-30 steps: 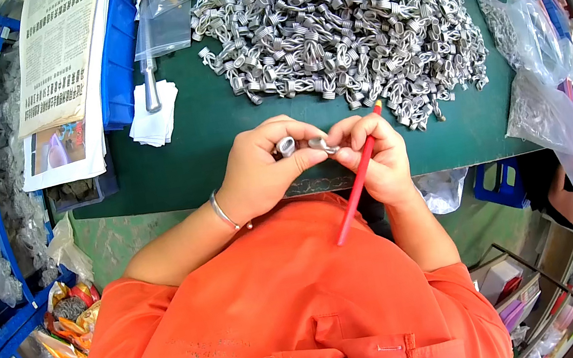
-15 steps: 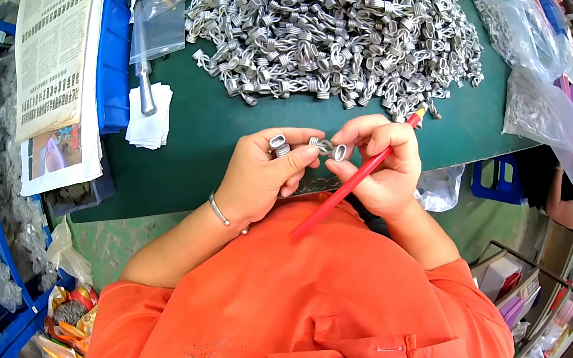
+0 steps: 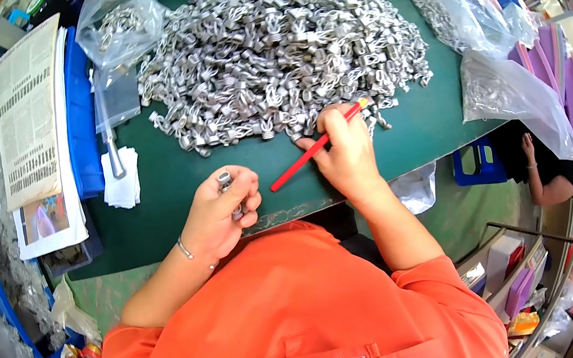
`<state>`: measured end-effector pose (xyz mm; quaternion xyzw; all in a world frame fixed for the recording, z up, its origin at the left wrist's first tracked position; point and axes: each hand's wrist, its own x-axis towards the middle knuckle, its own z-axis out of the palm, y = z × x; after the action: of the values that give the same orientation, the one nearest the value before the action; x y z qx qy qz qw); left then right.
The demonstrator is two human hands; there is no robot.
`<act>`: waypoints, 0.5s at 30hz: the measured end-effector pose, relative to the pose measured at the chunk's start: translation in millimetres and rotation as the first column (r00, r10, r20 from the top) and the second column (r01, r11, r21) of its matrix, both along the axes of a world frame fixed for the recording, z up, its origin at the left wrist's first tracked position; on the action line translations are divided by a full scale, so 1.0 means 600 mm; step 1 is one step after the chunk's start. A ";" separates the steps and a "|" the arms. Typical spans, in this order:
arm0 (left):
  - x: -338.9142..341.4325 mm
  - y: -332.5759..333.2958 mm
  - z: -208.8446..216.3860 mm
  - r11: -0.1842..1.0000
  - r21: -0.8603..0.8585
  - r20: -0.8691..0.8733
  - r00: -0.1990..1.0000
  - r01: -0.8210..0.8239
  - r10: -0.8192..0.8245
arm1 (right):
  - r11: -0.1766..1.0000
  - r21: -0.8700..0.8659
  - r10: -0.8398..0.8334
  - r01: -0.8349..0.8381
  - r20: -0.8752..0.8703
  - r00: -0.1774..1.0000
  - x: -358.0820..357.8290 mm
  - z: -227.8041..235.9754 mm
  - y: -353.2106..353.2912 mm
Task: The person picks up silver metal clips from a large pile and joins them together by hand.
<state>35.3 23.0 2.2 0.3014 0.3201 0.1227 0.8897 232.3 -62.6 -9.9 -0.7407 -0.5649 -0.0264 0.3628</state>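
My left hand [image 3: 220, 208] is curled above the near edge of the table, closed round small grey metal fittings [image 3: 224, 179] with ribbed collars. One oval collar end shows above the fingers; how many lie in the palm is hidden. Stretched forward, my right hand [image 3: 349, 158] keeps a slim red pen-like stick [image 3: 299, 165] with a yellow tip across its fingers. Its thumb and fingertips are at the near edge of a large pile of the same looped fittings [image 3: 267, 54]. Whether they pinch a fitting there cannot be made out.
The pile covers much of the green table [image 3: 158, 222]. On the left lie a blue bin [image 3: 80, 114], newspaper [image 3: 29, 115], white paper slips [image 3: 123, 186] and a metal-shafted tool [image 3: 115, 157]. Plastic bags [image 3: 506, 95] are at the right edge. Another person [image 3: 551, 171] is beyond, right.
My hands have parted. The right one has moved forward to the pile with the red stick; the left has drawn back and curled round the fittings. The view has shifted too.
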 end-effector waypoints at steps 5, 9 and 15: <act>0.004 0.002 0.017 1.000 -0.022 -0.035 0.999 -0.009 0.009 | 1.000 0.013 -0.001 0.001 -0.002 1.000 0.010 0.005 0.000; 0.000 0.009 0.015 0.999 -0.033 -0.033 0.999 0.007 -0.008 | 0.999 0.046 0.008 -0.008 -0.003 1.000 0.013 0.012 -0.007; 0.009 0.018 -0.008 0.968 -0.248 0.083 0.995 -0.035 0.057 | 0.977 0.201 0.103 -0.065 -0.184 0.978 0.009 0.026 -0.033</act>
<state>40.5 33.9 -2.9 0.1755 0.2997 0.1162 0.9305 237.6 -82.6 5.5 -0.6763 -0.5526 0.0063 0.4870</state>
